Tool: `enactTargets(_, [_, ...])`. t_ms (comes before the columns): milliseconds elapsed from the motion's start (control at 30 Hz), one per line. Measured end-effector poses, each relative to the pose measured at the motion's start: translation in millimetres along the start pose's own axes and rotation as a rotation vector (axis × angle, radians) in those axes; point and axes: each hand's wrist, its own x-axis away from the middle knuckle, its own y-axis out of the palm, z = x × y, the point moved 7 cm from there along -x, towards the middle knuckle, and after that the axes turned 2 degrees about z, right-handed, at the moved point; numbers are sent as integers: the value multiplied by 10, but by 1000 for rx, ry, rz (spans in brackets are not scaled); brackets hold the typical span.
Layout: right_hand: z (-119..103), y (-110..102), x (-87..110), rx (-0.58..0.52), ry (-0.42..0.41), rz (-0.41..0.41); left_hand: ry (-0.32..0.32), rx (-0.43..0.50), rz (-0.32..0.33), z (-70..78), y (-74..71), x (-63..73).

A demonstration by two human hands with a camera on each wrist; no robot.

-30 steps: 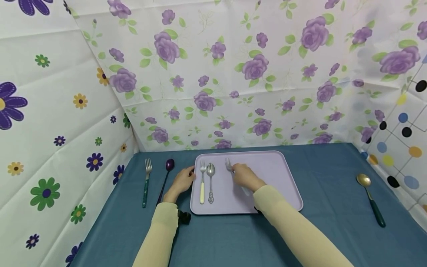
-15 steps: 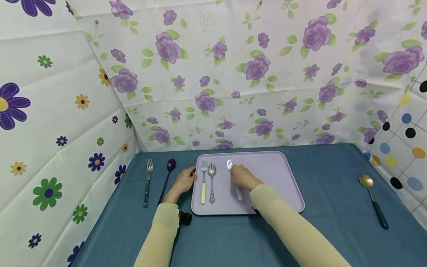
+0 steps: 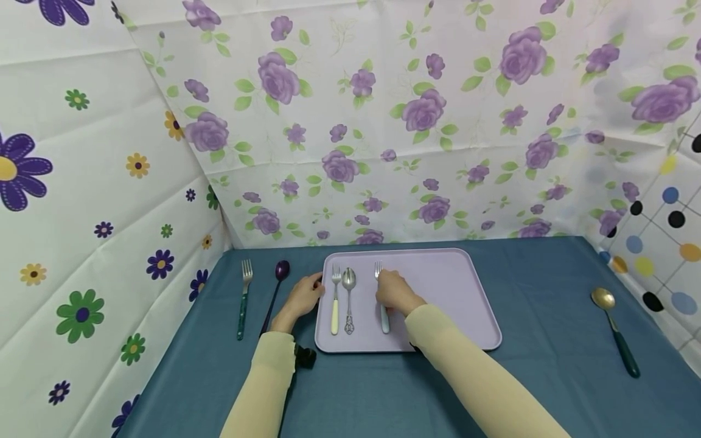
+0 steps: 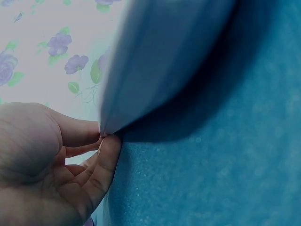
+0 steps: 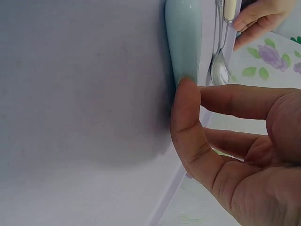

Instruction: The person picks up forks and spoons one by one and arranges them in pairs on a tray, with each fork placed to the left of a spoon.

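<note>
My right hand (image 3: 398,292) pinches a fork with a pale blue handle (image 3: 385,320) between thumb and fingers, over the lilac tray (image 3: 438,274). In the right wrist view the blue handle (image 5: 184,37) lies along the tray surface, and the fork's head is out of sight there. My left hand (image 3: 302,297) grips the tray's left edge; the left wrist view shows thumb and finger pinching the rim (image 4: 109,128). On the tray's left side lie a fork with a cream handle (image 3: 335,313) and, beside it, a silver spoon (image 3: 348,280), both parallel to the fork I hold.
Left of the tray, a green-handled fork (image 3: 243,310) and a dark purple spoon (image 3: 282,271) lie on the blue tablecloth (image 3: 350,395). A gold spoon with a green handle (image 3: 619,344) lies far right. Flowered cloth (image 3: 383,121) hangs behind.
My right hand has shifted slightly left, and the pale blue-handled fork has turned from slanted to nearly straight, lining up with the other cutlery. My left hand stays at the tray's edge.
</note>
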Motion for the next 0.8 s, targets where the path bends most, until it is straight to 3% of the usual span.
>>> enactTargets(800, [-19,35,12,-12,-18,12,-2,7,1,9,-4,7])
